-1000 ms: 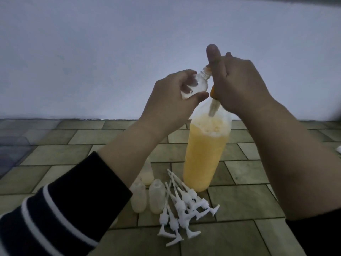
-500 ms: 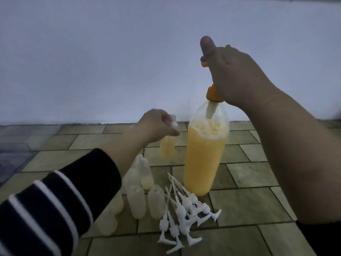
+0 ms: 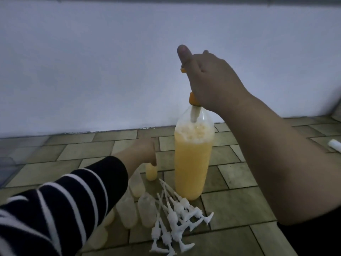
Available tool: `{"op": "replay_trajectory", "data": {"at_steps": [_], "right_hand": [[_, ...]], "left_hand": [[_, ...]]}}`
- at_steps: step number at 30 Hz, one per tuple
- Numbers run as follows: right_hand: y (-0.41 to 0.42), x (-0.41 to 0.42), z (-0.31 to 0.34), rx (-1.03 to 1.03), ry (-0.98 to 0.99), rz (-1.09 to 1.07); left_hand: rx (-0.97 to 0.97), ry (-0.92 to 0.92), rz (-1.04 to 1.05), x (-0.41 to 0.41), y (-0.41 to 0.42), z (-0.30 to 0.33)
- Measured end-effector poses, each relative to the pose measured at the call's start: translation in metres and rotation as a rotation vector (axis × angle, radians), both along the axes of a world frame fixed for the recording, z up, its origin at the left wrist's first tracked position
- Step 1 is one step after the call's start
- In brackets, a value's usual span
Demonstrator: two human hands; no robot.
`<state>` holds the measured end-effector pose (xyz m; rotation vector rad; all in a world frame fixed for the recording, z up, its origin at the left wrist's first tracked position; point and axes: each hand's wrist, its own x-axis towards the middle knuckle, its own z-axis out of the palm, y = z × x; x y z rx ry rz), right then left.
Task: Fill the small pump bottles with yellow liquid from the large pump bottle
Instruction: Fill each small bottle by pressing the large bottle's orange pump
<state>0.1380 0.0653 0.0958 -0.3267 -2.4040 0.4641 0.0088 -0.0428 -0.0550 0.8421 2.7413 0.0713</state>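
Observation:
The large pump bottle stands on the tiled floor, mostly full of foamy yellow liquid. My right hand grips its orange pump head, thumb raised. My left hand is low beside the big bottle, fingers curled down onto the top of a small bottle filled with yellow liquid that stands on the floor. Several small translucent bottles stand in a cluster nearer me, partly hidden by my striped sleeve.
A heap of several white pump tops lies in front of the large bottle. A pale wall rises just behind. A white object lies at the right edge.
My left hand has carried the small filled bottle from the pump nozzle down to the floor beside the large bottle. My right hand stays on the pump head.

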Motion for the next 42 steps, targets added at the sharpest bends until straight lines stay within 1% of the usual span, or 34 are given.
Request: {"op": "replay_trajectory", "data": {"at_steps": [4, 7, 10, 14, 18, 23, 27, 30, 32, 37, 39, 42], "right_hand": [[0.000, -0.002, 0.000, -0.006, 0.009, 0.000], [0.000, 0.000, 0.000, -0.019, -0.002, 0.014], [-0.002, 0.002, 0.001, -0.034, -0.017, 0.044], [-0.002, 0.003, 0.002, -0.034, -0.028, 0.070], [-0.003, 0.008, 0.004, -0.039, -0.033, 0.089], [-0.004, 0.009, 0.005, -0.055, -0.031, 0.097], [-0.004, 0.010, 0.005, -0.086, -0.037, 0.089], [-0.005, 0.010, 0.004, -0.083, -0.037, 0.082], [-0.004, 0.009, 0.004, -0.086, -0.039, 0.092], [-0.002, 0.008, 0.004, -0.068, -0.008, 0.096], [0.002, 0.008, 0.002, -0.002, 0.035, 0.110], [0.006, 0.014, 0.000, 0.165, 0.051, 0.057]], "left_hand": [[-0.035, -0.018, -0.027, 0.001, 0.000, 0.002], [-0.007, -0.027, -0.021, 0.005, -0.006, 0.010], [0.012, 0.060, -0.005, 0.011, -0.022, 0.024], [-0.153, 0.082, -0.072, 0.026, -0.040, 0.038], [-0.268, 0.066, -0.138, 0.039, -0.039, 0.032], [-0.440, 0.133, -0.130, 0.039, -0.033, 0.018], [-0.504, 0.185, -0.152, 0.036, -0.033, 0.013], [-0.481, 0.176, -0.133, 0.033, -0.035, 0.010], [-0.425, 0.142, -0.128, 0.030, -0.034, 0.009], [-0.395, 0.162, -0.148, 0.032, -0.038, 0.012], [-0.324, 0.150, -0.145, 0.031, -0.042, 0.017], [-0.201, 0.128, -0.139, 0.030, -0.051, 0.033]]}}
